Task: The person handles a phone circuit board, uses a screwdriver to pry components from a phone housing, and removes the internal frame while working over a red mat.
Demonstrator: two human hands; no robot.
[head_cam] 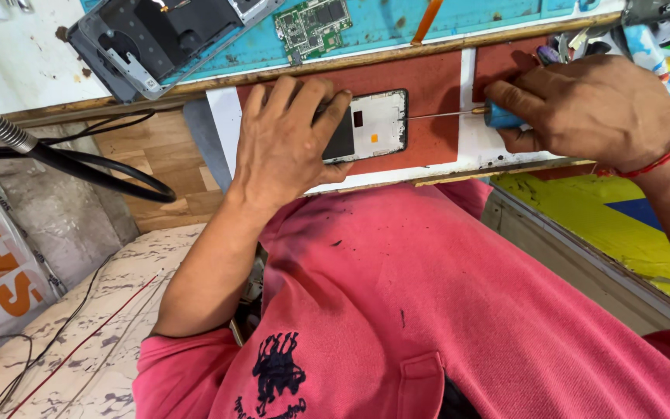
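Two hands: left pins phone, right grips screwdriver

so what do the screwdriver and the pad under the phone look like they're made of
Screwdriver: thin bare metal shaft, shiny; blue handle, probably plastic, mostly hidden in the right hand. Pad: matte red-brown sheet, likely rubber or silicone, judging by its dull, scuffed surface.
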